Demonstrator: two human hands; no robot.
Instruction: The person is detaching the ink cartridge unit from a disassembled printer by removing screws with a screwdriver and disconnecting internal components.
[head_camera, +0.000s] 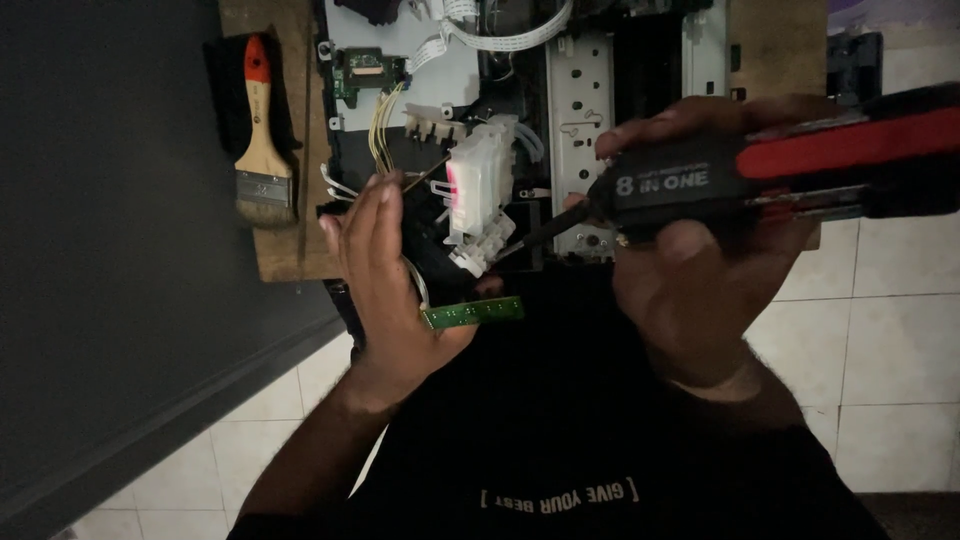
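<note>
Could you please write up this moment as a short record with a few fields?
setting: opened printer on a wooden board, tiled floor beneath
left hand: holds a narrow green circuit strip
right hand: grips a black and red screwdriver, its tip pointing toward the white ink cartridge block
wiring: yellow wires run from a small green board
aside: paintbrush with an orange-tipped wooden handle, lying on the board's left edge

The screwdriver (790, 165) handle runs off the right edge; its tip (505, 250) blurs into dark parts; the right hand (700, 270) hides the chassis (585, 90) below; the ribbon cable (500, 35) is cut off at the top.
</note>
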